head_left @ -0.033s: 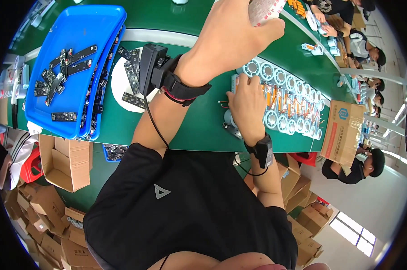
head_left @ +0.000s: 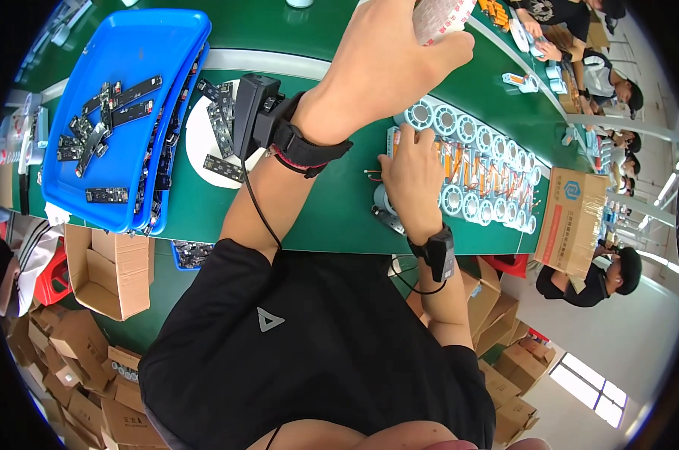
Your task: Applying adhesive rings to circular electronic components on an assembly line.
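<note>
My left hand [head_left: 399, 64] reaches to the top edge of the view, with its thumb against a whitish object with red print [head_left: 441, 21]. That object is cut off by the edge, so I cannot tell its kind; the other fingertips are hidden. My right hand [head_left: 413, 176] rests palm down, fingers bent over the left end of a row of light-blue housings [head_left: 465, 127] with round ends. Orange parts and thin wires fill the row's middle. The fingers grip the end housing [head_left: 393, 141], which the hand mostly covers.
Stacked blue trays [head_left: 58, 180] hold black circuit boards [head_left: 107, 195] at left. More boards lie on a white disc [head_left: 201, 154]. A cardboard box [head_left: 572, 217] stands at the table's right end. Open cartons [head_left: 111, 274] sit below the front edge. Co-workers sit at far right.
</note>
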`<state>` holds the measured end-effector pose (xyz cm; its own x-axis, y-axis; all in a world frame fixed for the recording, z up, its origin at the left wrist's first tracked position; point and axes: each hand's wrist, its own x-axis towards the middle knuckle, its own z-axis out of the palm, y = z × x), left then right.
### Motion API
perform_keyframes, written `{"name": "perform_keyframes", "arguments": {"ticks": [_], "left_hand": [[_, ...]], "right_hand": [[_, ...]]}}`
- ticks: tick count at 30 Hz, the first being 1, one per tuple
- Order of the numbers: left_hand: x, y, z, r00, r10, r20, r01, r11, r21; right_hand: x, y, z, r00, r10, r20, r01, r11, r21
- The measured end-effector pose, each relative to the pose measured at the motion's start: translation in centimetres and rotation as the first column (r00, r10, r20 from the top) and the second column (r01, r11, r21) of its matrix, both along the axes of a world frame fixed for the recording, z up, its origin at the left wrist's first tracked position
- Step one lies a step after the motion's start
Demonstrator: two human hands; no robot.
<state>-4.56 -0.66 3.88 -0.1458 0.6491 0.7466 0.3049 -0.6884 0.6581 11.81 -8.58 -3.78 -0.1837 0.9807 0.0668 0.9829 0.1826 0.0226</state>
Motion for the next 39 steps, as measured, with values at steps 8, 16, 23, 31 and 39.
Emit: {"name": "perform_keyframes", "arguments": {"ticks": [8, 16, 23, 31, 39], "left_hand": [[-0.7, 1.2, -1.1, 0.974, 0.01, -0.227, 0.015, 0.994, 0.108], [0.8, -0.2, 0.0, 0.809, -0.468, 0.357, 0.553, 0.811, -0.192], [0.5, 0.6, -0.2, 0.901, -0.332, 0.278, 0.366, 0.927, -0.078], [1.0, 2.2, -1.3, 0.997, 0.026, -0.07, -0.021, 0.997, 0.068], [1.1, 2.2, -2.1, 0.994, 0.018, -0.11, -0.022, 0.999, -0.043]], "right_hand": [[2.5, 0.7, 5.1, 0.075, 0.04, -0.996, -0.003, 0.999, 0.04], [0.3, 4.5, 9.7, -0.316, 0.061, -0.947, -0.108, 0.989, 0.1], [-1.2, 5.4, 10.0, -0.078, 0.156, -0.985, -0.046, 0.986, 0.16], [-1.9, 6.2, 9.4, 0.294, 0.21, -0.932, 0.01, 0.975, 0.223], [-1.6, 6.0, 8.0, 0.421, 0.223, -0.879, -0.052, 0.974, 0.222]]}}
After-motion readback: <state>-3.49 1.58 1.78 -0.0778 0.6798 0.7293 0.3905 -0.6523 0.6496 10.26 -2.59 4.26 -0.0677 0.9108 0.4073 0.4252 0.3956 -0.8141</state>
